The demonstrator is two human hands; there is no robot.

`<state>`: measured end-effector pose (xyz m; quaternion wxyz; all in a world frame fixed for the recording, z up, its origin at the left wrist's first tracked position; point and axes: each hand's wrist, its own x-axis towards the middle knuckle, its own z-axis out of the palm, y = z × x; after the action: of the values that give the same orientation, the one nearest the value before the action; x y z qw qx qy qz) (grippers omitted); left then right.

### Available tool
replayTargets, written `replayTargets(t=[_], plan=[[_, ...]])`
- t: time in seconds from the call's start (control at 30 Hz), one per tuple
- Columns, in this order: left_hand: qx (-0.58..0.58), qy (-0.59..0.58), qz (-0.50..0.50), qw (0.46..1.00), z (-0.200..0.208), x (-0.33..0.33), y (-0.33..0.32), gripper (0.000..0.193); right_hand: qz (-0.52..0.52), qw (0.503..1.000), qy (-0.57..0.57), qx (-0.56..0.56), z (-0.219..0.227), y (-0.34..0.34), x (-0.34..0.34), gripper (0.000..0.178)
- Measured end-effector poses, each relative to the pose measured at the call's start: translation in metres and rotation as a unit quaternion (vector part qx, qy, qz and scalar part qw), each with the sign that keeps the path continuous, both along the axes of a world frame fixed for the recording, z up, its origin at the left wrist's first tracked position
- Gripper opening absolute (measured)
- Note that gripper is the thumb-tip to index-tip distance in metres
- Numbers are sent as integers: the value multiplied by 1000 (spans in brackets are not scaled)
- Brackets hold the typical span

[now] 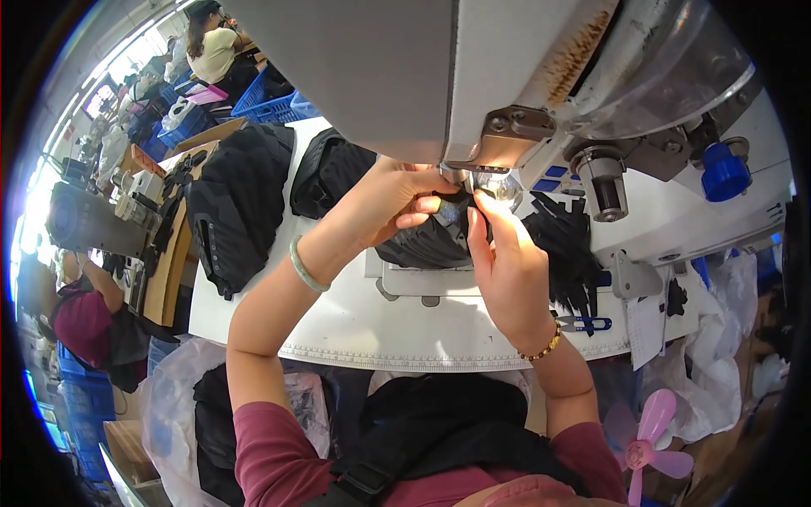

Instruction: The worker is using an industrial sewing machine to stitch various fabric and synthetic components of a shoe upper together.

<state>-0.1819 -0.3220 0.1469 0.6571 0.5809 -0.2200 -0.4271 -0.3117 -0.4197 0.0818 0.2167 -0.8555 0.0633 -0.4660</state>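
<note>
Both of my hands are at a black fabric piece (422, 243), directly below the head of a grey sewing machine (363, 68). My left hand (393, 198) comes in from the left, its thumb and fingers closed on the fabric close to the lit needle area. From the right, my right hand (517, 266) pinches the same fabric between thumb and fingertips. The needle and the exact spot being gripped are hidden by the fingers and the machine. Part of the fabric rests on the machine bed (431, 281).
Black bags (236, 198) lie on the white table (338, 338) to the left. A bundle of black straps (564, 249) and blue-handled thread snips (589, 324) lie to the right. A pink fan (640, 455) stands at lower right. Other people work at far left.
</note>
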Motion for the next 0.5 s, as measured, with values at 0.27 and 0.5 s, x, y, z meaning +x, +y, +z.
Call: replayTargets(t=[0.27, 0.5], plan=[[5, 16, -15, 1000, -1, 12, -4, 10, 16, 998, -14, 62, -5, -5, 5, 22], [13, 3, 16, 1000, -3, 7, -4, 10, 50, 994, -11, 94, -5, -5, 0, 25]])
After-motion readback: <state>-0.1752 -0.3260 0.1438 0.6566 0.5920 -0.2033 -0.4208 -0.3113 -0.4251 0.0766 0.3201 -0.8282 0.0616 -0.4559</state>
